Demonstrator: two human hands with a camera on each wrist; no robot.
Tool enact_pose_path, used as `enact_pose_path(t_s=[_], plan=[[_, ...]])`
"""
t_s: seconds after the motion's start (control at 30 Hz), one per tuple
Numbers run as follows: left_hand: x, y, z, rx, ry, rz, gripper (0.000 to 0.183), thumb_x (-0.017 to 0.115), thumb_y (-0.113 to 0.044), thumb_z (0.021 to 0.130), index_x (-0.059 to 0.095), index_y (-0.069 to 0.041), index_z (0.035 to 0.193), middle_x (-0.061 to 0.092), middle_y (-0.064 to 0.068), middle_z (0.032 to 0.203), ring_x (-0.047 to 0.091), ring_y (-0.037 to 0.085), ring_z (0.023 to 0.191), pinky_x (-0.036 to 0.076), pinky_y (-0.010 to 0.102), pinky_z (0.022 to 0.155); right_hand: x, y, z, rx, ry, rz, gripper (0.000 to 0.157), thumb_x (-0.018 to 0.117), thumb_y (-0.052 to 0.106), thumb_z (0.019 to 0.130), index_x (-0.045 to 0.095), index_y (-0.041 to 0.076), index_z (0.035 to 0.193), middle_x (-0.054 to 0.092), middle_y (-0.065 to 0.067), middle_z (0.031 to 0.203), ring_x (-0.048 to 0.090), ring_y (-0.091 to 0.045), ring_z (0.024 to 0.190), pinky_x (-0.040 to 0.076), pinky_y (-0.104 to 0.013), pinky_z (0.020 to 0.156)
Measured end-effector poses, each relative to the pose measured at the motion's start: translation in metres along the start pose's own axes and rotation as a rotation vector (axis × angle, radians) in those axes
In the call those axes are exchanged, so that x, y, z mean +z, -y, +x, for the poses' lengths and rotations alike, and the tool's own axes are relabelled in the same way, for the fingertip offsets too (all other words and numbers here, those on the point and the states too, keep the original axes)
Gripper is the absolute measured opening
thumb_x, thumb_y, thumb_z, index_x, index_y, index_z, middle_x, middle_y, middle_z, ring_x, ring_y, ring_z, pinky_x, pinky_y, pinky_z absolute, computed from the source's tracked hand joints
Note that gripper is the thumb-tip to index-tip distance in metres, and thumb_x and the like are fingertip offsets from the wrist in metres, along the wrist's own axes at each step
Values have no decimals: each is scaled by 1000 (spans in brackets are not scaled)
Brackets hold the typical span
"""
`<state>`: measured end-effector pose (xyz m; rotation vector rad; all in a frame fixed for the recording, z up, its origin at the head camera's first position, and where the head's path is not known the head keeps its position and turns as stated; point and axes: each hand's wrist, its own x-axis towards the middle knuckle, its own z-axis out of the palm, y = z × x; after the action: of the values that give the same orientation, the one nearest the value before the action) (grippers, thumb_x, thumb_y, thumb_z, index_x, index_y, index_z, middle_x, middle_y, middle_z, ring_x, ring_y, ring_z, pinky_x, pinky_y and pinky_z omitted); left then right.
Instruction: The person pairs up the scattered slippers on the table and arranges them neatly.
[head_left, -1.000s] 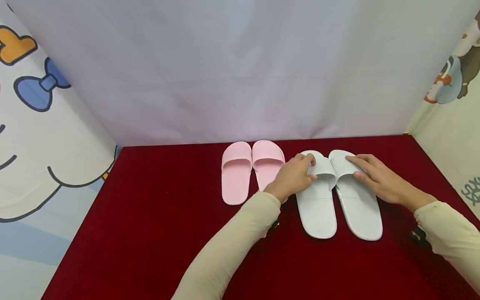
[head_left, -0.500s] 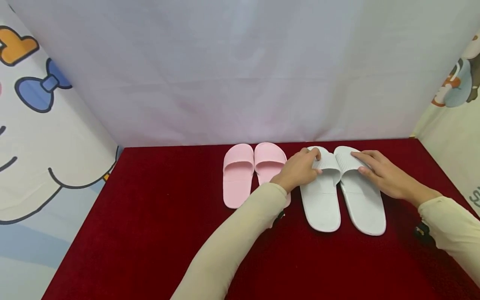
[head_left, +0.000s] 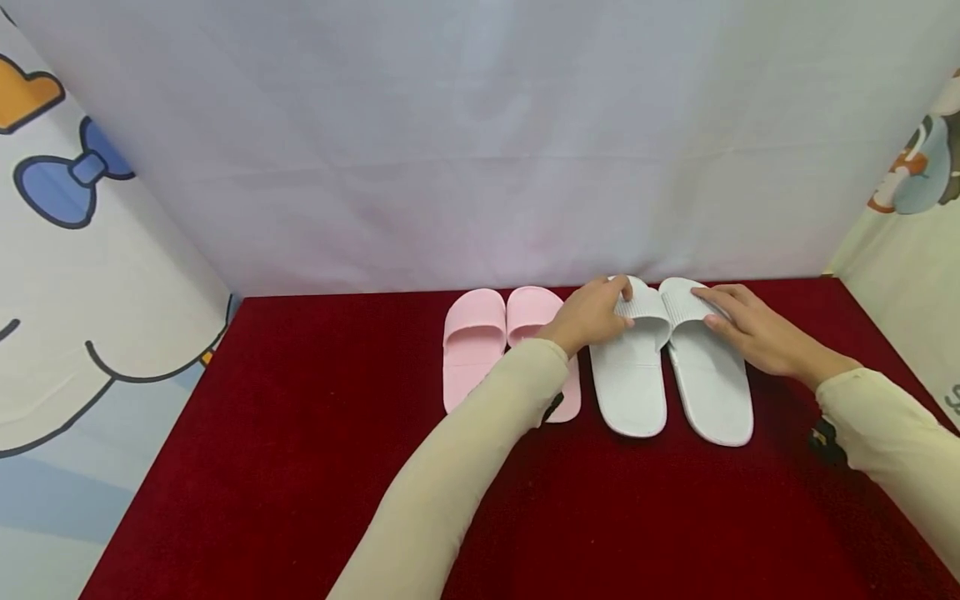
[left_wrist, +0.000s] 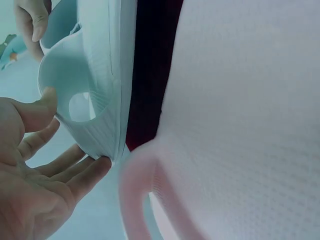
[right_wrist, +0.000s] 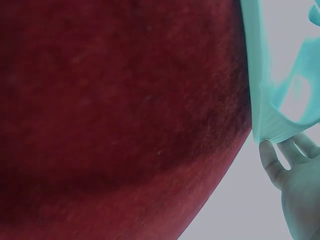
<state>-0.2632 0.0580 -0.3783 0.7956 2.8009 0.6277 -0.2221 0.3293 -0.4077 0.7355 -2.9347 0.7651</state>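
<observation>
A pair of white slide slippers lies side by side with toes toward the back wall. My left hand [head_left: 588, 312] grips the outer side of the left white slipper [head_left: 630, 392], thumb at the strap's opening and fingers along its side, as the left wrist view also shows. On the other side, my right hand [head_left: 757, 329] holds the right white slipper [head_left: 712, 392] by its ribbed strap. In the right wrist view its fingertips [right_wrist: 268, 155] meet the slipper's outer edge near the toe. The inner edges of the two straps touch.
Left of the white pair stand two pink slippers, a left one [head_left: 475, 354] and a right one [head_left: 566, 400] partly covered by my left arm. All lie on a red cloth surface [head_left: 337, 433]. A white curtain [head_left: 450, 167] rises behind; printed cartoon panels flank both sides.
Both hands have moved the white slippers away from me toward the back wall, nearer level with the pink pair. The head view has shifted slightly.
</observation>
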Motion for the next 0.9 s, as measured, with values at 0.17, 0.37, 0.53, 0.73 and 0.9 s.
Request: enact_pose_path(t_s=[0.17, 0.37, 0.53, 0.73, 0.9], plan=[[3, 8, 7, -11, -1, -26, 33, 71, -26, 91, 56, -17, 119, 59, 4, 120, 57, 17, 99, 48, 28, 88, 2, 2, 7, 20, 36, -7, 48, 48, 17, 105, 38, 1, 149, 39, -29, 141, 39, -43, 129, 34, -57, 98], [2, 8, 5, -62, 8, -29, 33, 70, -26, 92, 57, -17, 121, 59, 5, 123, 57, 16, 101, 48, 27, 88, 3, 4, 10, 43, 70, 2, 50, 46, 19, 106, 35, 2, 152, 37, -30, 142, 37, -45, 131, 33, -60, 100], [4, 7, 4, -47, 16, 11, 33, 69, -27, 93, 55, -18, 122, 59, 4, 123, 56, 14, 99, 48, 27, 86, 3, 4, 9, 51, 62, 31, 49, 47, 16, 106, 35, 0, 151, 36, -32, 143, 35, -46, 132, 32, -61, 100], [5, 7, 2, -43, 15, 30, 35, 70, -26, 93, 55, -17, 123, 60, 5, 121, 57, 15, 98, 48, 27, 86, 4, 2, 10, 32, 68, 54, 50, 47, 17, 106, 36, 1, 151, 36, -31, 144, 34, -45, 132, 32, -60, 99], [9, 7, 0, -43, 46, 38, 36, 67, -26, 95, 52, -17, 127, 58, 5, 124, 58, 15, 99, 49, 28, 86, 7, 1, 9, 47, 83, 80, 51, 50, 19, 105, 36, 1, 150, 34, -31, 145, 32, -45, 132, 31, -60, 98]])
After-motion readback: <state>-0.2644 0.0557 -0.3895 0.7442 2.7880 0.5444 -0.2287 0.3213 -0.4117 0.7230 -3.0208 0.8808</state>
